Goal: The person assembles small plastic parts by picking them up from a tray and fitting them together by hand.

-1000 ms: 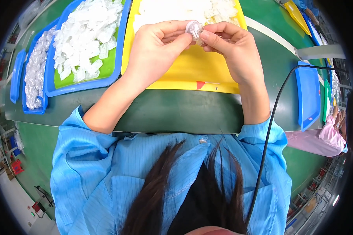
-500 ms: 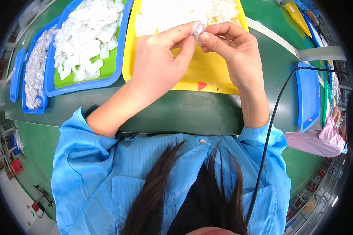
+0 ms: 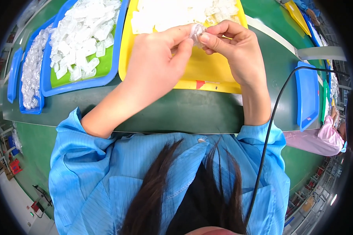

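Two-handed pinch — left hand [image 3: 157, 56] and right hand [image 3: 240, 51] holding one clear piece [image 3: 197, 33] over yellow tray [image 3: 210, 72] — light, even fingertip pressure seems advisable.

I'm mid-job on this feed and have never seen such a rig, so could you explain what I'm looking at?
There's no machine: the left grip and right grip are bare human hands. They pinch a small clear piece between them, over a yellow tray holding pale pieces, partly lost in glare. The view comes from a head-worn fisheye camera looking down, so straight edges bend near the picture's rim. On the dark green table to the left, a wide blue tray holds clear pieces; another blue tray lies to the right.
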`<state>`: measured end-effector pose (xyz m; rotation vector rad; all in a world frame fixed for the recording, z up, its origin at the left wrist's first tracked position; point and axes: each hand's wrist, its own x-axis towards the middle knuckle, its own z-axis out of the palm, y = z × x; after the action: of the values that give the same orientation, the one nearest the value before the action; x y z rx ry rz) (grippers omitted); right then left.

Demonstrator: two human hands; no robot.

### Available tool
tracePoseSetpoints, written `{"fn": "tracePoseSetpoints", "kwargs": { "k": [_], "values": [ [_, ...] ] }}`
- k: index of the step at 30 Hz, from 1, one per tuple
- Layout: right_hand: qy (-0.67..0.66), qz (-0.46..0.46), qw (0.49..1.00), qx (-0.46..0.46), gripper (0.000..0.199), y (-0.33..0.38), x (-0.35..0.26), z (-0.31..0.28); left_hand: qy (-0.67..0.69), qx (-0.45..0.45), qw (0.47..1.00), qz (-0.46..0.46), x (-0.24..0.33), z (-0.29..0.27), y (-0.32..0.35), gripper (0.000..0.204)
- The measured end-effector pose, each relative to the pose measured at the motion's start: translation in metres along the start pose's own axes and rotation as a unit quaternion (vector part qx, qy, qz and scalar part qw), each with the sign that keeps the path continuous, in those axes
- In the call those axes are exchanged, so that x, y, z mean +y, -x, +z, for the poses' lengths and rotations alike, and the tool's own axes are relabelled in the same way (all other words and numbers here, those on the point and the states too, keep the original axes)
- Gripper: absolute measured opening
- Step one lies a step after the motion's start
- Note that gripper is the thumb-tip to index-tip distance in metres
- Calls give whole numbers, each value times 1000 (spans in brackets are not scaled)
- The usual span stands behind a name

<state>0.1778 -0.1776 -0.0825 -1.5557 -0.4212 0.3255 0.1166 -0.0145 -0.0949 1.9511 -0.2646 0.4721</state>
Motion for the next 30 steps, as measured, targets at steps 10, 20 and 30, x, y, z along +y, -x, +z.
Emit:
{"fn": "tracePoseSetpoints", "kwargs": {
  "k": [10,20,30],
  "values": [
    [17,-34,999,14,13,2,-3,6,-54,6,998,40,10,-5,-1,16],
    [-9,5,1000,-11,13,1,-3,6,147,11,988,-52,1,2,-2,17],
    [-13,-41,999,27,13,2,-2,10,-7,53,998,45,7,13,6,17]
  ]
}}
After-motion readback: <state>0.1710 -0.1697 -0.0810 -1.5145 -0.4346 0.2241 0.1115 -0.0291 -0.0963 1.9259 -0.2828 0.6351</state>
